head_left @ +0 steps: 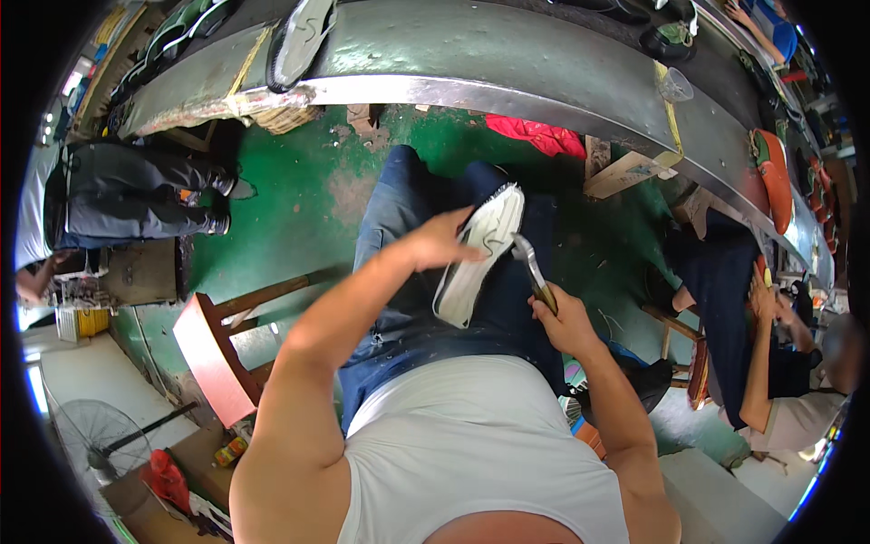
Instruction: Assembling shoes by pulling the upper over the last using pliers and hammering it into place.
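Note:
A shoe (482,259) lies sole up across my thighs, toe pointing away to the right. Its underside is pale, with a dark squiggle in the middle and a ragged fringe along the far edge. My left hand (442,243) grips it from the left side, fingers over the edge. In my right hand (564,321) is a pair of lasting pincers (528,257), silver at the head with a dark and yellowish handle. The metal head is close by the shoe's right edge; whether it touches cannot be told. My fist is closed around the handle.
A long metal-topped bench (471,50) runs across the front, bearing a pale-soled shoe (302,41) and an orange shoe (771,179). A wooden stool (222,354) stands left. People sit or stand at both sides. A fan (101,444) is at lower left.

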Available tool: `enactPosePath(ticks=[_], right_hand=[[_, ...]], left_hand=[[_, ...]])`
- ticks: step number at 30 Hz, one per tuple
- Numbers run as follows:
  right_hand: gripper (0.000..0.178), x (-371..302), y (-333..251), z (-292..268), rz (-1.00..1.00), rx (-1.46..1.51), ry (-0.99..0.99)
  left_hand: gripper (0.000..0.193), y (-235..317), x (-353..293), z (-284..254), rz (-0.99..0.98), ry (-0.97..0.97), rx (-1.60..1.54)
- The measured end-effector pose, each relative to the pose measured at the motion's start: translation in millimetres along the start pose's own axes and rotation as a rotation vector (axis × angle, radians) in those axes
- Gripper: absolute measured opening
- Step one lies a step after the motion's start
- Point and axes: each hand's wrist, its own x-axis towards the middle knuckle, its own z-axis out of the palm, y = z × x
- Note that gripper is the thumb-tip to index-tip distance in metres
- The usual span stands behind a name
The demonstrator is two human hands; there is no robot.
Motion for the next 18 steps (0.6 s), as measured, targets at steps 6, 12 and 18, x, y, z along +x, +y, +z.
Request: enactPosePath(ticks=[6, 12, 18], right_hand=[[0.047, 12.8, -15.2, -8.7, -0.310, -0.273, -0.078], [0.041, 38.0, -68.3, -37.7, -0.090, -0.399, -0.316], [0.030, 86.6, -115.7, -69.7, 0.187, -0.543, -0.701]], left_hand=[[0.037, 33.8, -53.0, 20.4, -0.175, 0.251, 0.358], [0.025, 40.2, -57.1, 46.3, 0.246, 0.424, 0.745], [0.045, 17.5, -33.7, 31.5, 0.074, 0.498, 0.245]])
